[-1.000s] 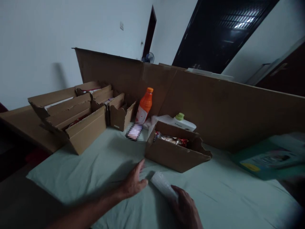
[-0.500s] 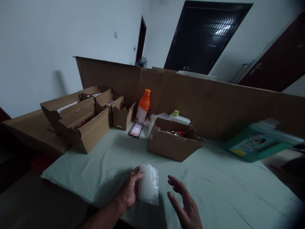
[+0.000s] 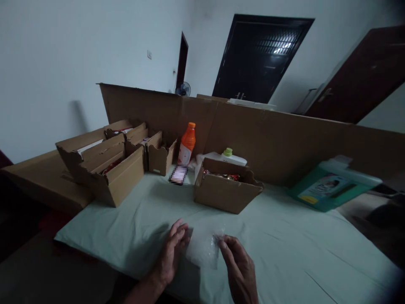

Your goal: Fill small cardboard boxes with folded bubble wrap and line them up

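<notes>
A small piece of clear bubble wrap, perhaps a pouch, is between my hands above the front of the cloth-covered table. Its upper right edge is pinched between the thumb and fingers of my right hand. My left hand is at its left side, fingers stretched out and not closed on it; whether the fingertips touch the plastic I cannot tell. Just beyond stands an open cardboard box with shiny red wrapped items inside.
Cardboard bins stand at the left. An orange bottle, a phone and a white container with a green cap are behind. A green jug stands at the right, before a cardboard wall. Pale green cloth covers the table.
My right hand has moved in and taken hold of the bubble wrap's right edge. My left hand has loosened its grip on the left side. The view has shifted slightly.
</notes>
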### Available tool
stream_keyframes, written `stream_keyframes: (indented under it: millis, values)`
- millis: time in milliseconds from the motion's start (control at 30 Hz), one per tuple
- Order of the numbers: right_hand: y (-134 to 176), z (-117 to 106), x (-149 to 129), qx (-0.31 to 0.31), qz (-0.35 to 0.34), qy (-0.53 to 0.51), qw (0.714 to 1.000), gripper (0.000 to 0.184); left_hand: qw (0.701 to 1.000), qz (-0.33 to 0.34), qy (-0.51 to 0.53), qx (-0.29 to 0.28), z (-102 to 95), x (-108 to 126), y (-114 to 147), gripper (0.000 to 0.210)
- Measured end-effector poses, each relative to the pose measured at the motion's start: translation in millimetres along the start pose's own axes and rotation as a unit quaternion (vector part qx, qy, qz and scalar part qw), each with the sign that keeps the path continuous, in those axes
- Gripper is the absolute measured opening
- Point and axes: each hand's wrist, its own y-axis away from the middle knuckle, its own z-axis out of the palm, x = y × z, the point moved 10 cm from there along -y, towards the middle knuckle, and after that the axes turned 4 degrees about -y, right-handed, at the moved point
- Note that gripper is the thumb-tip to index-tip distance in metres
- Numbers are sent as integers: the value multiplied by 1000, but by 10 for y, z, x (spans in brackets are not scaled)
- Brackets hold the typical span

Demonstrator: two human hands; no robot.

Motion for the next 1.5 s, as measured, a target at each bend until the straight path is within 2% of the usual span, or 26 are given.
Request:
stream_keyframes:
  millis: [67,100,167,233,300,400,500,567,633,800,933,1033,1167,1267,1367,1433,1500]
  values:
    - [-63,87,-79,-31,-18,0,999,36,1000,9,-2,4,-59,47,56,78]
    - [-78,196,-109,-71,-26,1,997,35,1000,9,1,-4,-59,82,94,81]
    - [-47,509,-149,-186,-48,2,981,35,1000,2,5,-23,-48,170,166,86]
    - [30,806,-147,-286,-71,3,955,39,1000,-1,-9,-25,-63,277,203,80]
    - [41,974,-87,-317,-90,17,944,40,999,6,-49,-6,-123,375,188,67]
    - [11,1124,96,-325,-119,120,931,35,990,0,-118,81,-345,410,125,53]
    - [67,1174,311,-358,-159,237,889,48,976,-11,-160,146,-514,369,87,48]
    - [100,1054,463,-366,-171,269,874,56,975,0,-167,145,-523,366,71,45]
    - [98,810,632,-357,-173,286,872,54,978,4,-155,140,-517,365,74,45]
    - [-10,-62,1007,-257,-142,339,894,24,977,-19,-147,151,-520,360,150,44]
    - [26,-642,1105,-177,-95,352,914,23,972,-49,-150,172,-546,366,237,42]
    - [95,-905,1137,-151,-56,358,920,22,973,-48,-158,164,-560,407,261,42]
    - [131,-1065,1113,-140,-18,358,923,22,972,-51,-183,142,-614,460,282,43]
    - [47,-1078,1054,-119,-3,330,936,28,961,-43,-233,145,-665,581,279,57]
    - [-103,-915,1088,-121,10,309,943,38,927,-25,-344,145,-653,729,228,70]
    - [-199,-726,1132,-127,3,319,939,42,899,-9,-419,131,-590,775,174,62]
    - [-253,-499,1137,-145,-22,307,940,37,874,16,-472,113,-502,792,117,48]
